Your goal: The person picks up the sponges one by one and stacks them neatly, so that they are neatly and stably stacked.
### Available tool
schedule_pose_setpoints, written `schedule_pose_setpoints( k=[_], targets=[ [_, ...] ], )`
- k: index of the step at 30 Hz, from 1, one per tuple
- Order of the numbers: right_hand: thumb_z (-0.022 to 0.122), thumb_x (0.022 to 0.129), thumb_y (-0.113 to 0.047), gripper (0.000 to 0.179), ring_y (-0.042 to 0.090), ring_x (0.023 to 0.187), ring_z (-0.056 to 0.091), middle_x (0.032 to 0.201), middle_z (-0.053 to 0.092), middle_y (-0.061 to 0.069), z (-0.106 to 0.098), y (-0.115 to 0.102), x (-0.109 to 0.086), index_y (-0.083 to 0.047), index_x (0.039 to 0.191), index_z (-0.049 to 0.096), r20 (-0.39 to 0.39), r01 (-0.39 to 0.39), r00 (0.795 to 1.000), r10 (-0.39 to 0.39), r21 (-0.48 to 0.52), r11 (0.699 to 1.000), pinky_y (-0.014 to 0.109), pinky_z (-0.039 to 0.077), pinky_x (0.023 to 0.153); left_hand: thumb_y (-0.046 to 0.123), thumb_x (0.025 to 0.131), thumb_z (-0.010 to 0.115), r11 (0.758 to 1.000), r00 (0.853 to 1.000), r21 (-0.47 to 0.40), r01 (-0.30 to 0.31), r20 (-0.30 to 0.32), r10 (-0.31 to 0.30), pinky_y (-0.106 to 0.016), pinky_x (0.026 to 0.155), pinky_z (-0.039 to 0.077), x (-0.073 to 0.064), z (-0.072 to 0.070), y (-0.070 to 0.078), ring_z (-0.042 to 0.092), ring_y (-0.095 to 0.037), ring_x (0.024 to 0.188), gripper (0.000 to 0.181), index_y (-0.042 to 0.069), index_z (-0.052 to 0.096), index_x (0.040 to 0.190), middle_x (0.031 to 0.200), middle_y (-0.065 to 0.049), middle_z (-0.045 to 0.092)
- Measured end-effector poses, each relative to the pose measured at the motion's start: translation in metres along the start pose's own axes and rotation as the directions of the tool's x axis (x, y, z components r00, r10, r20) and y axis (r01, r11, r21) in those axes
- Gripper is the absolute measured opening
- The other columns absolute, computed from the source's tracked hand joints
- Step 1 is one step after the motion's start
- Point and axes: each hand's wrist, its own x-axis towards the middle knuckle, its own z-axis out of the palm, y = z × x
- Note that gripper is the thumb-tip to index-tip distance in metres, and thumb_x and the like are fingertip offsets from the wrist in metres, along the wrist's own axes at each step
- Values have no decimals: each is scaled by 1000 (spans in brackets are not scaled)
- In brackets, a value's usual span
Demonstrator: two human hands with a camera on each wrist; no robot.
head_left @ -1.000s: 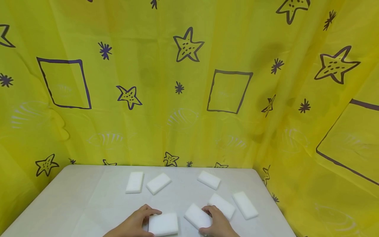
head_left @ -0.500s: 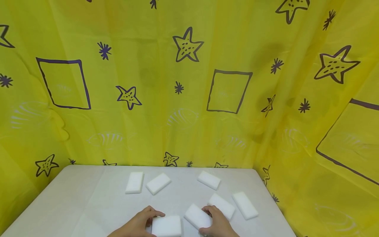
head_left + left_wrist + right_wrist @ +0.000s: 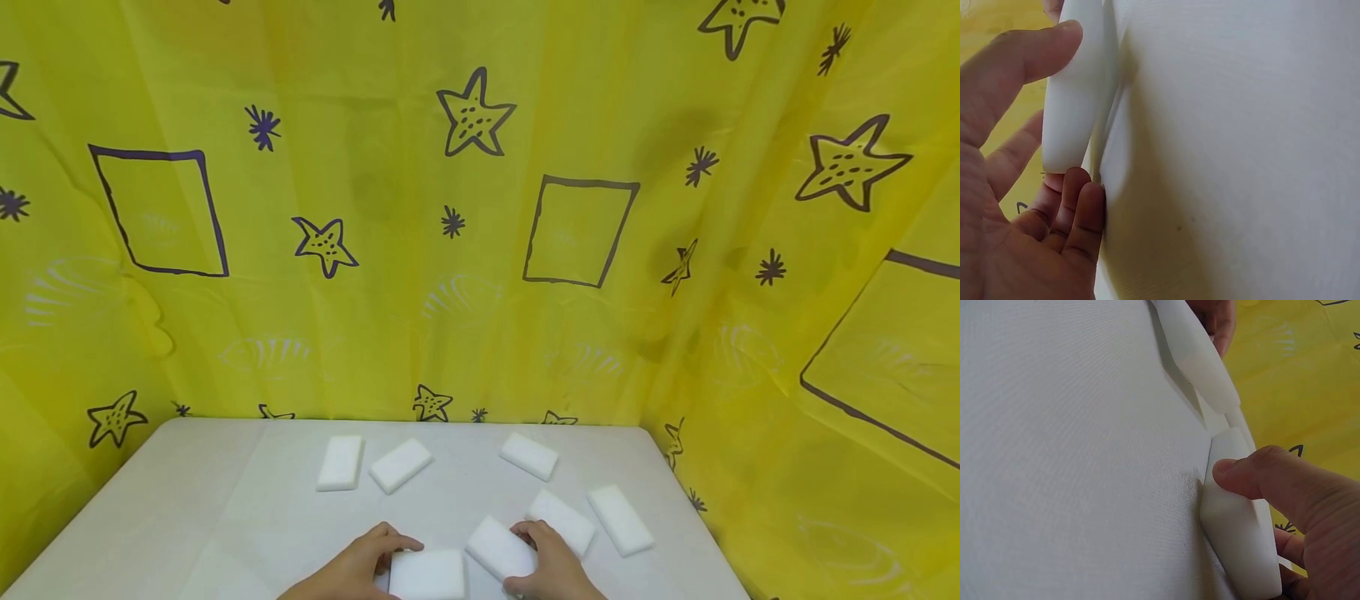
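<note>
My left hand [image 3: 356, 568] grips a white rectangular sponge [image 3: 427, 575] by its left end, thumb on the near side and fingers on the far side. In the left wrist view this sponge [image 3: 1075, 106] appears slightly off the table, with a shadow beneath. Just to the right, my right hand [image 3: 553, 565] holds a second white sponge [image 3: 495, 546], which lies slanted on the table. The right wrist view has my thumb [image 3: 1235, 478] pressed against that sponge's side [image 3: 1238, 531]. A narrow gap separates the two held sponges in the head view.
Close behind my right hand lies another white sponge [image 3: 564, 521], with one more [image 3: 621, 520] to its right. Farther back are a sponge [image 3: 529, 457] at right and two [image 3: 341, 462] at left. A yellow patterned curtain [image 3: 390, 317] surrounds the white table [image 3: 195, 500].
My left hand has shifted a little to the right and nearer the table's front, carrying its sponge toward the one under my right hand. The right hand has stayed in place.
</note>
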Motion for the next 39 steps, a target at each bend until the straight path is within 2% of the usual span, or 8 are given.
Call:
schedule_pose_setpoints(
  k=[5,11,17,24,27,35,39],
  targets=[
    [86,68,-33,64,15,94,57,107,57,-1,2,1,1,-5,119,60,3,1,1000,-1,-9,1000,31,50,80,30,77,85,1000,1000,9,24,3,-24,-20,77,47,1,1,1,48,1,85,60,9,63,128,100,3,48],
    [86,67,-32,63,14,94,56,106,57,-1,1,-1,2,-5,118,60,2,1,1000,-1,4,1000,30,50,80,31,77,85,999,1000,41,3,-9,-3,-19,70,42,2,2,3,43,1,79,59,11,64,128,96,6,47],
    [87,68,-30,61,14,93,57,106,58,0,0,-3,1,-5,117,61,-11,16,1000,-16,2,1000,29,50,79,30,77,86,999,1000,37,5,-2,-5,-19,71,42,4,2,2,43,1,79,58,10,64,127,96,6,46],
    [86,68,-31,62,15,93,57,107,58,0,-1,-4,1,-5,118,61,-3,5,1000,-5,10,1000,30,50,79,29,77,85,997,999,48,-53,-1,53,-19,72,44,4,2,0,43,3,80,59,7,64,127,96,8,47],
    [86,68,-31,63,16,94,58,109,58,1,-1,-3,1,-4,118,60,-1,1,1000,-1,21,1000,30,50,79,29,77,86,997,998,54,-54,-11,55,-19,71,44,4,3,-1,43,3,80,58,7,64,126,97,9,47],
    [86,68,-31,63,15,95,57,109,59,1,-1,0,0,-4,118,60,2,-10,1000,10,37,999,29,49,78,31,77,85,1000,1000,11,-16,-15,16,-19,73,45,4,6,-4,45,3,83,59,5,64,126,101,7,49],
    [87,67,-33,63,19,97,58,112,59,3,0,0,-1,-5,118,60,-8,-5,1000,5,3,1000,32,50,81,30,77,85,1000,1000,-13,-14,-19,14,-20,75,46,3,8,-6,46,3,85,59,6,64,126,102,6,49]
  ],
)
